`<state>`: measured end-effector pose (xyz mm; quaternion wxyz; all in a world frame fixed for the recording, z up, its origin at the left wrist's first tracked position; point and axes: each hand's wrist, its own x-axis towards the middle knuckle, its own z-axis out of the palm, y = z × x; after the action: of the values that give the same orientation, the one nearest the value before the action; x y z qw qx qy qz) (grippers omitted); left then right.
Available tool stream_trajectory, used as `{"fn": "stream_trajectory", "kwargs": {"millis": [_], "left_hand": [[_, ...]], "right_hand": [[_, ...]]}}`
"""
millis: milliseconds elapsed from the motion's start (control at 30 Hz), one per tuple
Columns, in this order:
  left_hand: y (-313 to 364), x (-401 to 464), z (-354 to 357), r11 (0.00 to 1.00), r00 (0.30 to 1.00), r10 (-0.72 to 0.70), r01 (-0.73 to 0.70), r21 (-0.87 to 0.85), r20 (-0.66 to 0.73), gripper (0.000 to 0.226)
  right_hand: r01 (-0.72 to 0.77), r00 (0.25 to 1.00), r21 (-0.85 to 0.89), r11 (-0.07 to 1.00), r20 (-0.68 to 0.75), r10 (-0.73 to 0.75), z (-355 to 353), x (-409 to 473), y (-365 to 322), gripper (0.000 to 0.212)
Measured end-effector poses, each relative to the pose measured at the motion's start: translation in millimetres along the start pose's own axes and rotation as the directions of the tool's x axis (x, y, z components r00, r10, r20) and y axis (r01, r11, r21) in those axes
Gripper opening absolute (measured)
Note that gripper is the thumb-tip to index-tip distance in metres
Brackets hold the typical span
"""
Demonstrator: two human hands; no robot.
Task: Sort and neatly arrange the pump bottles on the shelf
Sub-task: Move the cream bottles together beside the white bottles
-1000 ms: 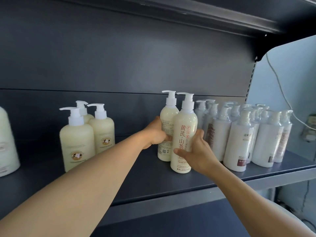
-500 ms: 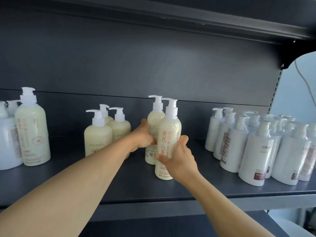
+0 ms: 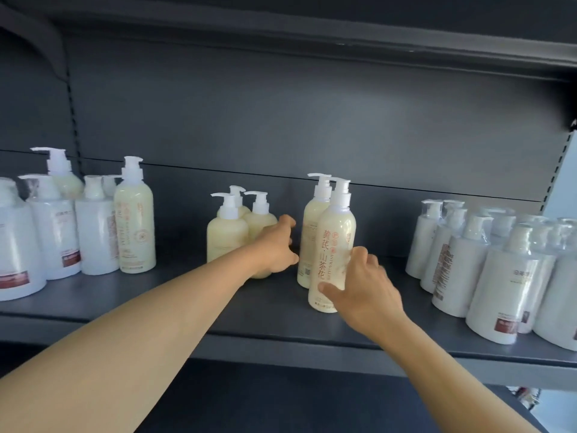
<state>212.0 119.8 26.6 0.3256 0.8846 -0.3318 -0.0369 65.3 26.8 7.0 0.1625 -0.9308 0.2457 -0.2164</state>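
Two tall cream pump bottles (image 3: 327, 242) stand upright mid-frame; right hand (image 3: 362, 285) grips the front one, left hand (image 3: 274, 245) spread loose just left.

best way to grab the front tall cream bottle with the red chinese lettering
Grip the front tall bottle around its straight lower body, coming from the open shelf front on its right, where the right hand is. The pump head is narrow, and a second tall bottle stands close behind on its left.

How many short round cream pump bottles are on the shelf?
3: one short round cream pump bottle in front, one behind it, one to its right, partly covered by the left hand. More may be hidden behind.
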Motion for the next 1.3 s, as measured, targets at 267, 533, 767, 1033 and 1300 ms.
{"fn": "stream_trajectory", "kwargs": {"millis": [267, 533, 767, 1033, 1300], "left_hand": [[-41, -85, -51, 0.971, 0.998, -0.032, 0.044, 0.235, -0.053, 0.045], [-109, -145, -106, 0.952, 0.975, -0.155, 0.191, 0.240, -0.159, 0.049], [-167, -163, -161, 0.928, 0.925, -0.164, 0.262, 0.264, -0.342, 0.048], [-218, -145, -233, 0.918, 0.805, 0.128, 0.125, 0.377, -0.580, 0.032], [-262, -85, -309, 0.998, 0.789, 0.028, 0.015, 0.064, -0.613, 0.044]], "right_hand": [[0.320, 0.947, 0.004, 0.948, 0.042, -0.319, -4, -33, -56, 0.061], [0.468, 0.873, 0.001, 0.884, 0.156, -0.462, 29, -39, -130, 0.065], [0.471, 0.867, 0.099, 0.877, 0.128, -0.481, 69, -21, -201, 0.073], [0.279, 0.944, 0.242, 0.929, 0.109, -0.312, 111, 25, -278, 0.084], [0.126, 0.986, 0.381, 0.916, 0.057, -0.159, 129, 66, -324, 0.090]]}}
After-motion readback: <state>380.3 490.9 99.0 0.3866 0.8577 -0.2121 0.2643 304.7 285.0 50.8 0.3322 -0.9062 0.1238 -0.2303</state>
